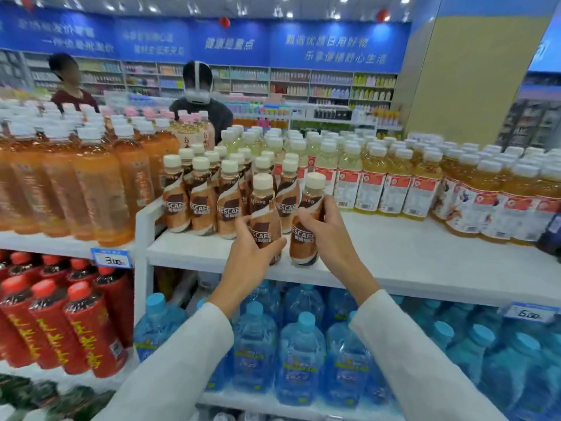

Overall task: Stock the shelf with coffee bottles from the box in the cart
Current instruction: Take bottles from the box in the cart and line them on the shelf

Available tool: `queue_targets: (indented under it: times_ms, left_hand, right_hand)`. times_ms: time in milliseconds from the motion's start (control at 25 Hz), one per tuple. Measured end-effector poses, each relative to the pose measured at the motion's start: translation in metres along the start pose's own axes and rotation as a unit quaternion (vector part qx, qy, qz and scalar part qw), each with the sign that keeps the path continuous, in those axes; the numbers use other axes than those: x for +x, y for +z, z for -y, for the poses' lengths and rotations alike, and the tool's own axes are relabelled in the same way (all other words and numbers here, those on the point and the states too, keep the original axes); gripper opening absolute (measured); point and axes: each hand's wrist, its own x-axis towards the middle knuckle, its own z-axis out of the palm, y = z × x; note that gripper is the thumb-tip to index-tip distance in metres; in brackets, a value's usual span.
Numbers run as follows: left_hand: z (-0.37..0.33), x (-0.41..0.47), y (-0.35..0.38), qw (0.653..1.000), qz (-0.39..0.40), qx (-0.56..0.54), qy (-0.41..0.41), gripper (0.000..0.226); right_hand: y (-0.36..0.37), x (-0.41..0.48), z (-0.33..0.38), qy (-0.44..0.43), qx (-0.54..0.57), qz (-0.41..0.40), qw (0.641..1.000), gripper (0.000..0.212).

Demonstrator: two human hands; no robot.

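Each of my hands holds one brown coffee bottle with a cream cap at the front of the white top shelf. My left hand grips the left bottle around its lower body. My right hand grips the right bottle, which tilts slightly to the left. Both bottle bases are at or just above the shelf board. Behind them stand several rows of the same coffee bottles. The box and the cart are out of view.
Tall orange tea bottles fill the shelf to the left, pale yellow drink bottles the right. Red bottles and blue water jugs sit on lower shelves. Two people stand behind the shelf unit.
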Motion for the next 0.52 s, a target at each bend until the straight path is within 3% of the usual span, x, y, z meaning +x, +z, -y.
queue_targets:
  times_ms: [320, 520]
  left_hand:
    - [0.014, -0.004, 0.007, 0.999, -0.019, -0.027, 0.008, 0.067]
    - [0.02, -0.015, 0.0, 0.999, -0.031, -0.033, 0.017, 0.069]
  right_hand:
    - [-0.004, -0.007, -0.014, 0.028, -0.007, 0.064, 0.998, 0.041]
    - [-0.01, -0.055, -0.042, 0.033, -0.167, -0.039, 0.985, 0.073]
